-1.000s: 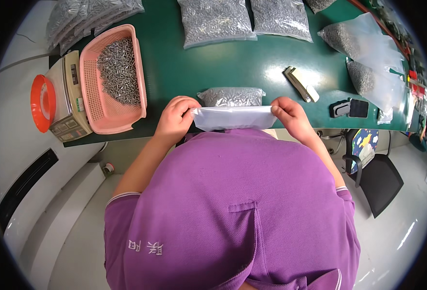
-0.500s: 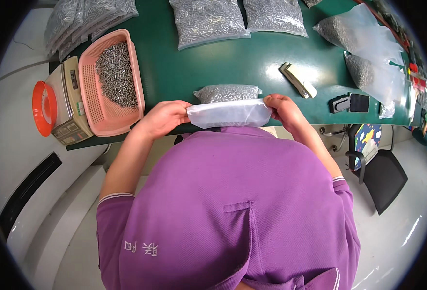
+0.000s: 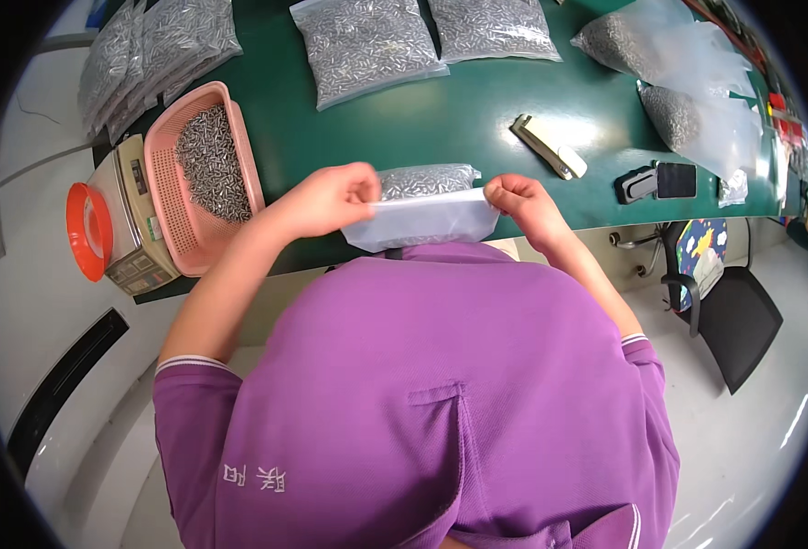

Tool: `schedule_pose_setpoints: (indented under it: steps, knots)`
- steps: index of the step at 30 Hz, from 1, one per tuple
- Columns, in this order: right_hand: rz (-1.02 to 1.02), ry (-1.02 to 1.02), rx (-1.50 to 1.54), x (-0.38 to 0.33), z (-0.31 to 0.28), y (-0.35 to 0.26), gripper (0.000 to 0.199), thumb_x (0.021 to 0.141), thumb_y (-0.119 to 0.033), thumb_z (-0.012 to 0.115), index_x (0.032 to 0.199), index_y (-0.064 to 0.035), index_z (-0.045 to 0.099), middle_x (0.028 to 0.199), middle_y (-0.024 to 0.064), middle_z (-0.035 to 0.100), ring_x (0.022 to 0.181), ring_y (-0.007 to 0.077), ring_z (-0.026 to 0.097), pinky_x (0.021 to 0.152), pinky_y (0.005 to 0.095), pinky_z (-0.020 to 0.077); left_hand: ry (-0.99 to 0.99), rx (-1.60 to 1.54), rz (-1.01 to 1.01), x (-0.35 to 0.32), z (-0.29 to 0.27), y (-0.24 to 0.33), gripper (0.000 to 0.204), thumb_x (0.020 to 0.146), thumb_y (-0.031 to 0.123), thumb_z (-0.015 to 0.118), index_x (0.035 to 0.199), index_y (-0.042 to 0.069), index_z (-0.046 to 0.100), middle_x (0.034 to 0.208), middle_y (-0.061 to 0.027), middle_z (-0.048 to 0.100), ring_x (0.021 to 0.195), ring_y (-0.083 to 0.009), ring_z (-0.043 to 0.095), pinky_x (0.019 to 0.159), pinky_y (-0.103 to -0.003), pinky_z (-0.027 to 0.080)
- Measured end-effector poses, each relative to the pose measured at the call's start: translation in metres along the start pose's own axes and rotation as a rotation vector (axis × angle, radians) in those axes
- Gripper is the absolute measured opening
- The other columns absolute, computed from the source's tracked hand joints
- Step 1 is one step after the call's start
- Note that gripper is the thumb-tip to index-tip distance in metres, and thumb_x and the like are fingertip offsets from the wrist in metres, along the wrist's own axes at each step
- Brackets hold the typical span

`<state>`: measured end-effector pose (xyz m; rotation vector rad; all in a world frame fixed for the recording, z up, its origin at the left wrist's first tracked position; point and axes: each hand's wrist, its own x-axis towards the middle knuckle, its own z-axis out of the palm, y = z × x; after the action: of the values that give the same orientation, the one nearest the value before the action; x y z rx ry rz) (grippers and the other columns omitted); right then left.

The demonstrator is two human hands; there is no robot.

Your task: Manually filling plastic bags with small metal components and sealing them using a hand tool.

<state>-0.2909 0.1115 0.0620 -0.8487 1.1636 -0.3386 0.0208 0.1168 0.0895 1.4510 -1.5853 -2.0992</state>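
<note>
While both hands pinch it, bag [image 3: 422,218] hangs flat at table [image 3: 459,119] near edge | left hand [image 3: 331,197] grips left top corner | right hand [image 3: 518,199] grips right top corner | filled bag [image 3: 422,180] just behind | basket [image 3: 201,174] left

Bright, even overhead light fills my head view, with only soft shadows under the hands at the table [image 3: 477,110] edge. Glare glints off the clear bags [image 3: 688,82] at upper right and streaks the glossy floor [image 3: 770,439] at lower right. The fisheye bends the table's edges and leaves a black rim around the frame. Focus is sharp at centre, softer towards the rim.
</note>
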Motion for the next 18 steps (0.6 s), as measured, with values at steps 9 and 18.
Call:
schedule_pose_setpoints:
  steps: [9,18]
  knots:
    - [-0.04,0.023,-0.026,-0.006,0.0,-0.004,0.016,0.089,-0.018,0.058,0.084,-0.0027,0.062,0.075,-0.0034,0.057,0.074,0.0061,0.048,0.071,0.0233,0.0397,-0.088,0.292,-0.051,0.066,0.046,0.061,0.025,0.077,0.014,0.066,0.1,0.003,0.065,0.083,-0.0052,0.066,0.079,-0.0124,0.06,0.071,-0.028,0.048]
    - [-0.133,0.152,-0.318,-0.008,-0.024,-0.022,0.022,0.091,-0.021,0.055,0.088,-0.0017,0.065,0.077,0.0014,0.063,0.074,0.0084,0.055,0.072,0.0254,0.045,-0.185,-0.056,-0.137,0.079,0.039,0.037,0.021,0.08,0.014,0.066,0.096,0.001,0.066,0.086,-0.0032,0.065,0.08,-0.0105,0.058,0.074,-0.026,0.046]
